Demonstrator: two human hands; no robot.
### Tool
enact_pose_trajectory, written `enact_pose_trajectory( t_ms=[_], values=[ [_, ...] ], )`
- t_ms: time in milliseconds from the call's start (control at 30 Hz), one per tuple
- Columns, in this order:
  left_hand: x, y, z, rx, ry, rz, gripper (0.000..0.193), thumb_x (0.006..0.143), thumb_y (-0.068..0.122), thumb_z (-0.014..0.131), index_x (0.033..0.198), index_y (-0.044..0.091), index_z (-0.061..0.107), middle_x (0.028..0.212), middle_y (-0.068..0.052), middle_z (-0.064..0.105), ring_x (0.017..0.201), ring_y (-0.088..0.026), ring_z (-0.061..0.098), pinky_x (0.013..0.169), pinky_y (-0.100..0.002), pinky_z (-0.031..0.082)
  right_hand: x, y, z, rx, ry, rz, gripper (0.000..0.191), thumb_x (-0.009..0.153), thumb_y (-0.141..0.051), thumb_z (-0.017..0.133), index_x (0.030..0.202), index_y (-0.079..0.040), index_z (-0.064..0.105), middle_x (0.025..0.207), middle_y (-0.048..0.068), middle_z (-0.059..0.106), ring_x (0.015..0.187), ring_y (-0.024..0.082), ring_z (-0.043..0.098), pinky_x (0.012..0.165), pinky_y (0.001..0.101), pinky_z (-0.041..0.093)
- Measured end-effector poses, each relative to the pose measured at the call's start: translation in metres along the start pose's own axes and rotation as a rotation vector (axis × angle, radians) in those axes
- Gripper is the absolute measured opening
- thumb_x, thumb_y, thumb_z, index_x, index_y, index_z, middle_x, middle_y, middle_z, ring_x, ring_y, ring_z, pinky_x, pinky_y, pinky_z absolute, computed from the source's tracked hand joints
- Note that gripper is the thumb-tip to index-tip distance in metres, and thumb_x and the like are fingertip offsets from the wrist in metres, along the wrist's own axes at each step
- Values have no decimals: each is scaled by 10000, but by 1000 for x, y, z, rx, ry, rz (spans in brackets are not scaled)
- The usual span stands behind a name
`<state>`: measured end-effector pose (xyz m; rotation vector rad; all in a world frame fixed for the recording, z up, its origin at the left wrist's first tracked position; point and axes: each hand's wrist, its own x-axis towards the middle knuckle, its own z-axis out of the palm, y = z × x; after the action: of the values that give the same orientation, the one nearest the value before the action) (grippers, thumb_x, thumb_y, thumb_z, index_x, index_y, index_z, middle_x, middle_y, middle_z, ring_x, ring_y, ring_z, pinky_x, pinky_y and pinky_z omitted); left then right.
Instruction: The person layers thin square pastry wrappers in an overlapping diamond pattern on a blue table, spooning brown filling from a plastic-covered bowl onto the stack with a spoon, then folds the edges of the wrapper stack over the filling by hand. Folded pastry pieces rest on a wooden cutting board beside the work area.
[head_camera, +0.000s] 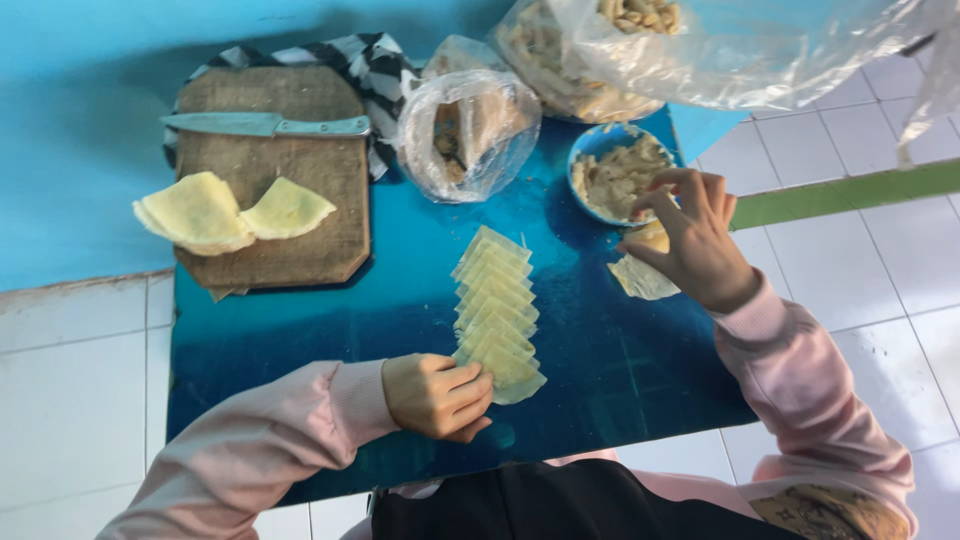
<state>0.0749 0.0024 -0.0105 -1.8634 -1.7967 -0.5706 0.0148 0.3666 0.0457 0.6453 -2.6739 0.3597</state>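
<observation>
Seated at low blue table (620, 370), head view looking straight down. Noted down the centre: a row of pale wrappers (497, 310), overlapped like shingles, running from mid-table toward the body. Left hand (437, 395) at the near end of that row, fingers curled, tips resting on the last wrapper; cannot tell whether pinching its edge or only pressing it flat. Right hand (690, 240) raised just beside the blue bowl (590, 140) of chopped filling, thumb and fingers closed on a small lump of filling (652, 237), held above a single wrapper (640, 278) lying apart from the row, at the right. Judged as the filling stage: one portion picked, not yet laid down, row of wrappers unfilled. Next move calls for setting the lump near the middle of the single wrapper, clear of its edges, then a fresh wrapper drawn off the row without dragging its neighbours. Also recorded: cutting board (300, 250) at far left on a checked cloth (385, 65), knife (265, 125) across its top, two stacks of folded sheets (200, 212) on it; a small clear bag (470, 125) and a large clear bag (700, 50) of pale pieces behind the bowl.
</observation>
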Motion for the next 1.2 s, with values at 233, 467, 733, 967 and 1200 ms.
enact_pose_trajectory(
  t_ms=[233, 467, 733, 967, 1200],
  values=[
    [-4, -4, -5, 47, 73, 36, 218, 938, 225, 698, 997, 17, 728, 1032, -107, 711, 904, -220, 705, 604, -301, 554, -8, -50, -4, 242, -114, -362, 539, 1002, -522, 540, 1437, -208, 590, 1427, 141, 460, 1273, 323, 446, 1011, 470, 335],
    [-15, -15, -6, 88, -32, -48, 386, 921, 327, 670, 999, -48, 726, 1059, -164, 723, 986, -298, 725, 853, -373, 617, -12, -83, 42, -186, -69, -691, 632, 974, -713, 356, 1505, -411, 518, 1439, -6, 488, 1244, 239, 453, 967, 423, 375],
    [-21, -16, -3, 2, -114, -120, 491, 906, 395, 663, 1023, -78, 731, 1087, -188, 737, 1028, -309, 733, 871, -365, 611, 4, -72, 53, -298, -4, -646, 586, 992, -674, 431, 1534, -456, 475, 1512, -15, 431, 1281, 224, 453, 992, 423, 422],
    [-23, -16, 0, -4, -130, -128, 495, 915, 404, 662, 1018, -74, 740, 1075, -191, 748, 1015, -303, 745, 845, -356, 616, 16, -66, 48, -417, -18, -637, 654, 1002, -688, 425, 1568, -366, 495, 1522, -14, 444, 1255, 226, 481, 982, 394, 423],
    [-22, -15, 0, -9, -132, -136, 494, 912, 396, 664, 1026, -81, 728, 1068, -184, 735, 1003, -299, 738, 846, -348, 614, -5, -78, 45, -183, -90, -762, 632, 941, -724, 353, 1506, -459, 457, 1430, -11, 474, 1180, 222, 483, 866, 382, 433]
  ],
)
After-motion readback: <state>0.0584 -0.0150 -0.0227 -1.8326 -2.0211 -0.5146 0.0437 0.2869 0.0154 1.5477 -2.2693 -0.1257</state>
